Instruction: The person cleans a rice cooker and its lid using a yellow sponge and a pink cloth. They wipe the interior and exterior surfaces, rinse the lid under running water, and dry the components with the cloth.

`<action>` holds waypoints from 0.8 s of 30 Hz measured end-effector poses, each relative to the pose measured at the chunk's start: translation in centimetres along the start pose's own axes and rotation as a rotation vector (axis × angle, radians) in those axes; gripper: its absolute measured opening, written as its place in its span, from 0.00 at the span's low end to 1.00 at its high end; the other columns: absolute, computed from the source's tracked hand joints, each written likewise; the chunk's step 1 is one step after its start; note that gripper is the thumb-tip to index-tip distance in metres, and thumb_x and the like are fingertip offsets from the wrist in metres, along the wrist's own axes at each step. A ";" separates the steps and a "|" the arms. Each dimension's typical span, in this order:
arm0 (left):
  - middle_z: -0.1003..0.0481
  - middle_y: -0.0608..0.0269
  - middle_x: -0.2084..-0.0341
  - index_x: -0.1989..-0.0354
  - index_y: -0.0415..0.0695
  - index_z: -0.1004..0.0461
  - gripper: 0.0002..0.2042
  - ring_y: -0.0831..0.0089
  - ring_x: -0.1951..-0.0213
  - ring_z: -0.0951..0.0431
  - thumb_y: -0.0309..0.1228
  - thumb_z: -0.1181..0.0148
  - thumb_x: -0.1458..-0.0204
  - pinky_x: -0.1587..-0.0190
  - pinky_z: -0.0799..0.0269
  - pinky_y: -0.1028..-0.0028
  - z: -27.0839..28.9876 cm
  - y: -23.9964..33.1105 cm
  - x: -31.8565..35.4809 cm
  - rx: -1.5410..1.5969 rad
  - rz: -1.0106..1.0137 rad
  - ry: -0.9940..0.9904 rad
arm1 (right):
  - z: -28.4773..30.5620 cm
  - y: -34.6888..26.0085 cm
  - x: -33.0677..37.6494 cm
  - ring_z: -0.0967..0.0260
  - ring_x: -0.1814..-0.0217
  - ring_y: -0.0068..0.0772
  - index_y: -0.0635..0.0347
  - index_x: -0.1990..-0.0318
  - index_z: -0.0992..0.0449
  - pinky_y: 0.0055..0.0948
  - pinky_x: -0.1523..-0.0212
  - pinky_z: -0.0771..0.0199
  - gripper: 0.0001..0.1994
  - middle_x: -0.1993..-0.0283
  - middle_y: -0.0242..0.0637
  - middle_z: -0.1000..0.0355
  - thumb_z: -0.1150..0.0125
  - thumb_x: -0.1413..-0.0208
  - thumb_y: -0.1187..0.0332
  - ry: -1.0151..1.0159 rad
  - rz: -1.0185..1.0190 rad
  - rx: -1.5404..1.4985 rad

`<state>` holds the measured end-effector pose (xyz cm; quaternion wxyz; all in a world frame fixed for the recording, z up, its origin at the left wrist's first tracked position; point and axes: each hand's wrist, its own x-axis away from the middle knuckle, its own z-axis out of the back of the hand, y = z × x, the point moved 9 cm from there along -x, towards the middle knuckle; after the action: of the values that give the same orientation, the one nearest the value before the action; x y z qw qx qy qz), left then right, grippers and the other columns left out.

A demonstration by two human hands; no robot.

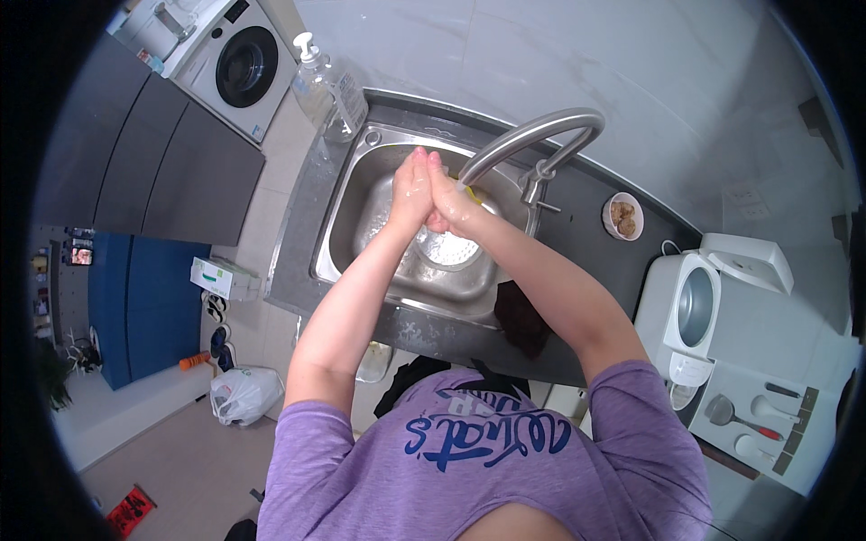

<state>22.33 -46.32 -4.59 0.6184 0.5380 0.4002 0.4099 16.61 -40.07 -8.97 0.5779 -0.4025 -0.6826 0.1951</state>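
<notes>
The person's left hand (410,191) and right hand (453,206) press together, fingers stretched out, over the steel sink (347,221), close to the mouth of the curved tap (532,131); whether anything lies between the palms cannot be told. Wet skin could knock and slip against the tap, and splashes might soak the dark cloth (521,320) at the counter (419,335) edge. Dark script crosses the purple shirt (505,469); print marks the clear pump bottle (336,106) and white carton (236,284).
</notes>
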 end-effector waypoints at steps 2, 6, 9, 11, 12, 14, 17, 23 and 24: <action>0.27 0.62 0.75 0.69 0.40 0.29 0.25 0.74 0.71 0.32 0.49 0.58 0.28 0.65 0.31 0.68 -0.1 -1.1 -0.1 0.237 0.128 0.013 | 0.6 -0.3 -0.1 0.25 0.53 0.42 0.53 0.40 0.30 0.44 0.53 0.26 0.38 0.54 0.46 0.23 0.74 0.33 0.31 0.111 0.031 0.158; 0.22 0.58 0.75 0.69 0.37 0.26 0.27 0.72 0.74 0.25 0.50 0.57 0.29 0.67 0.28 0.69 -0.5 -2.9 -0.2 0.418 0.318 0.059 | 0.4 -3.9 1.0 0.24 0.47 0.57 0.64 0.42 0.30 0.49 0.43 0.29 0.34 0.52 0.54 0.22 0.75 0.28 0.42 0.242 0.498 0.485; 0.23 0.58 0.74 0.69 0.39 0.25 0.26 0.68 0.74 0.23 0.51 0.53 0.30 0.68 0.25 0.69 -1.1 -4.8 0.1 0.563 0.503 0.123 | 0.7 -3.7 1.4 0.28 0.40 0.64 0.67 0.42 0.30 0.49 0.37 0.33 0.32 0.48 0.60 0.24 0.74 0.27 0.46 0.266 0.500 0.695; 0.22 0.57 0.74 0.69 0.39 0.25 0.25 0.67 0.72 0.22 0.50 0.51 0.31 0.68 0.24 0.69 -2.0 -5.8 0.2 0.678 0.601 0.092 | 1.2 -3.2 1.4 0.30 0.39 0.66 0.64 0.40 0.30 0.49 0.37 0.33 0.31 0.46 0.63 0.26 0.73 0.27 0.47 0.233 0.435 0.784; 0.22 0.56 0.74 0.69 0.39 0.25 0.24 0.66 0.72 0.21 0.50 0.49 0.32 0.67 0.24 0.69 -2.2 -6.4 0.3 0.735 0.663 0.083 | 1.2 -2.3 1.2 0.30 0.40 0.66 0.63 0.40 0.30 0.49 0.38 0.32 0.31 0.46 0.63 0.26 0.72 0.27 0.47 0.119 0.342 0.693; 0.21 0.57 0.73 0.68 0.38 0.24 0.24 0.68 0.70 0.21 0.49 0.46 0.33 0.65 0.24 0.70 -2.0 -7.4 0.1 0.672 0.688 0.000 | 1.1 -1.3 1.0 0.29 0.41 0.65 0.61 0.39 0.30 0.48 0.40 0.30 0.31 0.48 0.62 0.25 0.71 0.28 0.46 -0.052 0.216 0.577; 0.20 0.58 0.74 0.66 0.36 0.21 0.23 0.72 0.70 0.21 0.47 0.42 0.35 0.63 0.25 0.72 1.1 -8.3 -1.0 0.452 0.480 -0.030 | 2.4 -4.1 2.1 0.23 0.48 0.59 0.59 0.42 0.27 0.47 0.45 0.26 0.31 0.54 0.56 0.21 0.69 0.29 0.44 0.162 0.478 1.106; 0.18 0.61 0.60 0.49 0.41 0.20 0.16 0.75 0.62 0.21 0.41 0.39 0.37 0.54 0.26 0.71 5.8 -7.9 -0.6 -0.114 0.072 -0.006 | 5.2 -3.4 0.7 0.22 0.63 0.37 0.68 0.58 0.20 0.35 0.57 0.22 0.23 0.65 0.44 0.21 0.44 0.33 0.51 0.188 0.365 0.547; 0.18 0.60 0.56 0.46 0.42 0.21 0.17 0.74 0.59 0.21 0.40 0.39 0.37 0.53 0.26 0.71 4.9 -7.0 0.0 -0.085 -0.019 -0.057 | 5.1 -3.0 0.3 0.23 0.64 0.33 0.68 0.60 0.20 0.34 0.58 0.23 0.22 0.66 0.42 0.21 0.43 0.33 0.52 0.139 0.333 0.453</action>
<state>27.49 -48.56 -11.03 0.6557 0.5189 0.3696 0.4053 10.79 -40.65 -7.90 0.6586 -0.3821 -0.5046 0.4069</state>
